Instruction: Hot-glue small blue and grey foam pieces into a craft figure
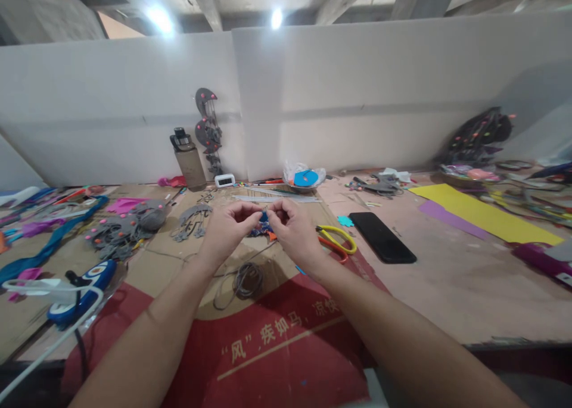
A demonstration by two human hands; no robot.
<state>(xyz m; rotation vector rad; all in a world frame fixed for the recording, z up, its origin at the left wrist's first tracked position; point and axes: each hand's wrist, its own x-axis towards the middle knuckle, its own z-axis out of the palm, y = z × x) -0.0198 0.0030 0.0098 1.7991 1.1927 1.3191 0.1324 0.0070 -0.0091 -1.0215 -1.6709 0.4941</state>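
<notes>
The left hand [243, 216] and the right hand [288, 218] each have a pinching grip, and both are grasping one small blue piece [264, 217] above the cardboard [277, 348] on the desk [447, 307]. From this piece, the grey cord [249, 280] lies toward six o'clock; toward three o'clock are yellow-and-orange handles [342, 230], and farther, the black phone [382, 237].

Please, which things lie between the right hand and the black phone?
From the right hand toward the phone, the head view shows yellow and orange scissor handles, then a small light-blue piece near the phone.
</notes>
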